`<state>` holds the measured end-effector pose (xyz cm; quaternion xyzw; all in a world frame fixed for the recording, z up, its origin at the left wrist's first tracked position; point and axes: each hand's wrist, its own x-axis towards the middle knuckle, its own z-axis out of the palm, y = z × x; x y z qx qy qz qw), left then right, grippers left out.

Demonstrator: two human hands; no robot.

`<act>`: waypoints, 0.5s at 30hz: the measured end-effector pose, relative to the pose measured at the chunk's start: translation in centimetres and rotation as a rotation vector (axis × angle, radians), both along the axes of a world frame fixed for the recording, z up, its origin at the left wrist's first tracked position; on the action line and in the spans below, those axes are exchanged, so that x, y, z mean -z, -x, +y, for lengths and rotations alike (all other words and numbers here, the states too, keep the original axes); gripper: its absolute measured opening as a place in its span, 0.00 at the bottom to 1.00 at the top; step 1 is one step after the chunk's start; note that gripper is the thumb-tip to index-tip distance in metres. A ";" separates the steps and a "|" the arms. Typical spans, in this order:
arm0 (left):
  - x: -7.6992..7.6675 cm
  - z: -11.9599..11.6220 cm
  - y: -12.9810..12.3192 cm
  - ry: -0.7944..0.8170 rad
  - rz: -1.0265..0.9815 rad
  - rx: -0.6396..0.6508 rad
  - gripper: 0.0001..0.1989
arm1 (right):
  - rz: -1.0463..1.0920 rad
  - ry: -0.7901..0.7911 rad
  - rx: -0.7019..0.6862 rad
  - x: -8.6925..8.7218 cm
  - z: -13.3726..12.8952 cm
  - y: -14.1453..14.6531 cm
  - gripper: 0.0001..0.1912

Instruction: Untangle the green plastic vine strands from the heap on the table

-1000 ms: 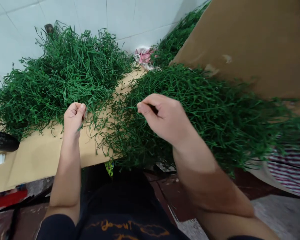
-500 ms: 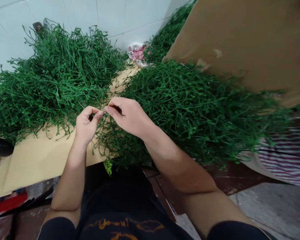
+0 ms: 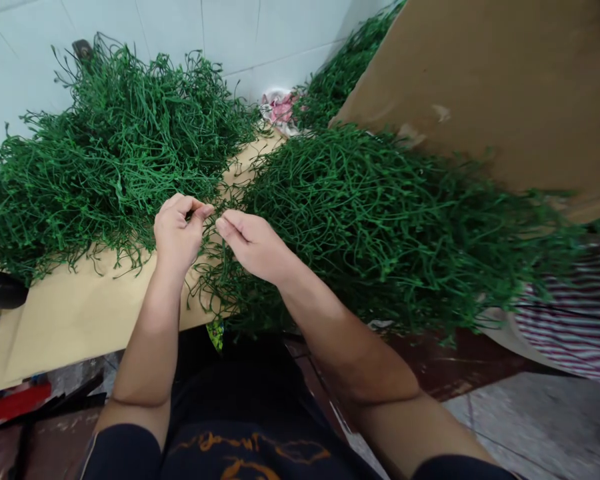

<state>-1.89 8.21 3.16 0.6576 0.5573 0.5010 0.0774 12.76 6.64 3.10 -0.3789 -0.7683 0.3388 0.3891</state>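
My left hand [image 3: 180, 230] is closed in a pinch, thumb against the fingers, at the edge of the left heap of thin green stems [image 3: 145, 133]. Close on its right, my right hand [image 3: 253, 243] also pinches, over the near end of the right heap of green stems [image 3: 360, 200]. A small gap lies between the two sets of fingertips. Whatever they hold is too small and too hidden to make out. The stems are slender and curly, with little branching tips, and look like artificial greenery.
Both heaps lie on brown cardboard [image 3: 90, 313]. A large cardboard sheet [image 3: 480, 87] leans at the right. A pink and white cloth [image 3: 283, 110] sits by the tiled wall [image 3: 175, 27]. Striped fabric [image 3: 575, 320] is at far right, a black object [image 3: 0, 290] at far left.
My left hand has risen slightly and its fingers have curled more. My right hand has shifted a little down, its pinch closing tighter. The fingertips have drawn slightly apart.
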 end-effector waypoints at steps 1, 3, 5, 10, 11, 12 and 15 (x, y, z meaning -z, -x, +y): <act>0.1 0.2 0.4 0.004 -0.041 -0.017 0.11 | 0.027 0.013 -0.024 -0.1 -0.1 -0.3 0.18; 0.3 0.5 1.2 0.037 -0.137 -0.046 0.12 | 0.084 0.021 -0.075 -0.3 -0.2 -1.0 0.19; 0.4 0.4 1.8 0.104 -0.220 -0.021 0.13 | 0.128 0.005 -0.083 -0.7 -0.2 -1.6 0.21; 0.4 -1.0 1.1 0.229 -0.418 0.153 0.17 | 0.196 -0.081 -0.005 -0.9 0.2 -1.5 0.13; 0.4 -1.2 0.8 0.243 -0.466 0.175 0.18 | 0.217 -0.089 0.015 -0.7 0.3 -1.2 0.11; 0.4 -1.3 0.5 0.260 -0.509 0.195 0.19 | 0.241 -0.081 0.039 -0.4 0.4 -0.9 0.10; 0.6 -1.6 0.0 0.326 -0.571 0.247 0.20 | 0.299 0.033 0.035 0.2 0.8 -0.2 0.13</act>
